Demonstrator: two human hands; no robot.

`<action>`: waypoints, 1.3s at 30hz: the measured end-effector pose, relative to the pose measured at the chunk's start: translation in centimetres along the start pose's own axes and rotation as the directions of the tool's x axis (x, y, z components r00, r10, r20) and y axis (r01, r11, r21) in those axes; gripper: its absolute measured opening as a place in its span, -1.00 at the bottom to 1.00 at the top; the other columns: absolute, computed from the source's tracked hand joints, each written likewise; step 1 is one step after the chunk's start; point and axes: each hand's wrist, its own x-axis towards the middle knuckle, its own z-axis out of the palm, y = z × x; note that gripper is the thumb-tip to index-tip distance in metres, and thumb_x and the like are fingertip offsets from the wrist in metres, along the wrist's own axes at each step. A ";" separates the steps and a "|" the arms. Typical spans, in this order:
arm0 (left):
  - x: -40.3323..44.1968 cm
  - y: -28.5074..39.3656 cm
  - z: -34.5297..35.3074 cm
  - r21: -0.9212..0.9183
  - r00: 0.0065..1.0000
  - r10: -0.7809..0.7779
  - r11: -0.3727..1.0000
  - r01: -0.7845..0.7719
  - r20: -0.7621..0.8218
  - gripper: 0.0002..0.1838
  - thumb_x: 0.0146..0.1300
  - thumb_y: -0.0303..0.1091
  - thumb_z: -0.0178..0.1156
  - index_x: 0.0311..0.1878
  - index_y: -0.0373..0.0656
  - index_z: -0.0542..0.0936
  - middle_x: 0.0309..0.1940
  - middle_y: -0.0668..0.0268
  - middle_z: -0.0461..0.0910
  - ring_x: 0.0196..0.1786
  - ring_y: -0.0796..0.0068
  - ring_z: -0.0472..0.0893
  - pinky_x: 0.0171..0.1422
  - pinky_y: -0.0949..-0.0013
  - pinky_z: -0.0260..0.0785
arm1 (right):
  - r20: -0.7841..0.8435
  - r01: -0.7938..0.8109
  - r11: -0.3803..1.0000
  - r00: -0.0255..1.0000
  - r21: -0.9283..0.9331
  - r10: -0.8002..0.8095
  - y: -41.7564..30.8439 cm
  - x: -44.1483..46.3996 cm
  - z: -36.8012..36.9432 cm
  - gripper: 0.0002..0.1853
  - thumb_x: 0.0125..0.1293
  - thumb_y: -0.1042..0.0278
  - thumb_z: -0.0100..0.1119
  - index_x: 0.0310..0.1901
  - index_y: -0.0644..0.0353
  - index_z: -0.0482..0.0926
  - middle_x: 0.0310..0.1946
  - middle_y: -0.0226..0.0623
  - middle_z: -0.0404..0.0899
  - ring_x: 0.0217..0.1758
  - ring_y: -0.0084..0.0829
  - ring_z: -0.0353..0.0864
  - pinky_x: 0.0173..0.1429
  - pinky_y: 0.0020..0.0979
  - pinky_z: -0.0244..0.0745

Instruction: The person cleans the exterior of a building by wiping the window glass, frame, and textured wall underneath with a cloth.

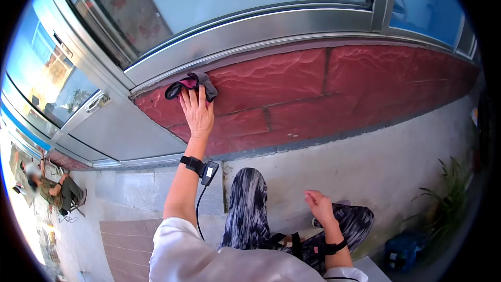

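My left hand [197, 117] reaches up to the red stone-textured wall [271, 78], its fingers extended over a crumpled cloth [207, 86]. Grey and pink with dark edging, the cloth is pressed against the wall's upper left part, just under the metal window frame [261, 28]. Part of it is hidden beneath my fingers. Low on the right, my right hand [319, 206] hovers by my bent knee, fingers loosely bent and nothing visible in them. A black strap with a small cabled device [207, 172] sits on my left forearm.
Left of the wall stands a metal-framed door [120, 120] with a handle [97, 102]. A person [57, 190] sits farther off at the left. A leafy plant [449, 193] and a blue bag [404, 250] are on the right. Concrete floor [297, 169] runs along the wall.
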 end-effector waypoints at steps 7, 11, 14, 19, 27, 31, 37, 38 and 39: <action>3.3 10.9 1.7 -0.156 0.910 0.398 0.912 -0.380 0.113 -0.42 0.02 -0.19 0.17 0.19 0.07 0.34 0.25 0.28 0.26 0.25 0.26 0.25 0.39 -0.02 -0.11 | 0.025 0.005 1.000 1.000 -0.017 -0.005 -0.8 0.0 -1.2 -0.83 0.19 0.36 0.11 -0.21 0.19 0.58 -0.36 -0.16 0.59 -0.44 -0.28 0.58 -0.33 -0.40 0.47; 6.2 17.4 2.6 -0.205 0.825 0.561 0.817 -0.539 0.063 -0.34 0.06 -0.24 0.12 0.30 0.10 0.22 0.33 0.36 0.14 0.19 0.35 0.30 0.39 0.08 -0.07 | -0.014 -0.009 1.000 1.000 -0.029 0.008 0.3 0.1 -1.2 -0.83 0.18 0.37 0.12 -0.20 0.17 0.57 -0.36 -0.15 0.58 -0.40 -0.25 0.60 -0.32 -0.39 0.47; 8.0 20.3 3.5 -0.143 0.751 0.657 0.751 -0.645 0.065 -0.38 0.10 -0.32 -0.01 0.31 0.04 0.21 0.15 0.32 0.34 0.04 0.36 0.37 0.41 0.12 -0.07 | -0.040 0.021 0.995 0.999 -0.099 -0.025 1.0 0.3 -0.7 -0.84 0.18 0.35 0.10 -0.23 0.18 0.57 -0.35 -0.11 0.57 -0.41 -0.19 0.58 -0.32 -0.34 0.47; 7.7 18.4 4.2 -0.185 0.690 0.724 0.678 -0.712 -0.003 -0.35 0.08 -0.34 -0.02 0.33 0.05 0.18 -0.09 0.34 0.42 -0.03 0.38 0.37 0.42 0.15 -0.07 | -0.028 -0.002 0.993 1.000 -0.117 -0.001 1.8 0.4 -0.3 -0.82 0.18 0.33 0.12 -0.21 0.17 0.56 -0.37 -0.14 0.58 -0.39 -0.20 0.60 -0.30 -0.37 0.47; -2.0 -0.2 2.9 -0.014 0.523 0.725 0.591 -0.807 0.448 -0.23 0.01 -0.33 0.01 0.38 0.19 0.09 -0.13 0.44 0.42 -0.01 0.42 0.35 0.42 0.16 -0.07 | 0.023 0.008 0.988 1.000 -0.152 -0.004 0.3 0.2 0.2 -0.83 0.20 0.34 0.07 -0.20 0.15 0.56 -0.30 -0.17 0.59 -0.39 -0.19 0.59 -0.28 -0.33 0.49; -3.4 -6.6 0.7 -0.021 0.515 0.690 0.608 -0.794 0.508 -0.27 0.02 -0.34 0.01 0.36 0.21 0.14 0.27 0.54 0.22 0.18 0.47 0.29 0.44 0.15 -0.11 | 0.032 0.077 0.977 0.997 -0.197 -0.072 -1.0 0.0 -0.5 -0.83 0.21 0.35 0.07 -0.19 0.15 0.56 -0.30 -0.19 0.59 -0.39 -0.19 0.59 -0.28 -0.32 0.50; 1.1 -0.6 1.9 -0.018 0.437 0.787 0.493 -0.870 0.435 -0.23 0.00 -0.30 0.04 0.37 0.21 0.10 0.18 0.48 0.29 0.13 0.44 0.31 0.45 0.16 -0.12 | 0.217 0.145 0.989 0.966 0.014 -0.144 -6.3 2.4 -2.1 -0.82 0.22 0.31 0.04 -0.20 0.16 0.55 -0.23 -0.23 0.59 -0.29 -0.20 0.58 -0.21 -0.33 0.49; 2.0 1.6 2.5 -0.063 0.421 0.805 0.488 -0.870 0.418 -0.22 -0.01 -0.29 0.05 0.37 0.22 0.10 0.12 0.46 0.34 0.10 0.43 0.32 0.45 0.16 -0.12 | 0.254 0.217 0.975 0.946 -0.036 -0.202 -6.1 3.4 -2.0 -0.81 0.22 0.30 0.02 -0.20 0.15 0.55 -0.22 -0.23 0.58 -0.26 -0.20 0.58 -0.18 -0.31 0.49; 3.2 4.7 2.3 -0.026 0.368 0.831 0.416 -0.909 0.416 -0.21 -0.01 -0.26 0.06 0.38 0.21 0.09 -0.06 0.43 0.40 0.04 0.43 0.34 0.45 0.17 -0.13 | 0.294 0.291 0.952 0.921 -0.089 -0.254 -5.6 4.0 -2.1 -0.81 0.22 0.29 0.00 -0.21 0.14 0.55 -0.21 -0.23 0.57 -0.23 -0.19 0.57 -0.16 -0.29 0.49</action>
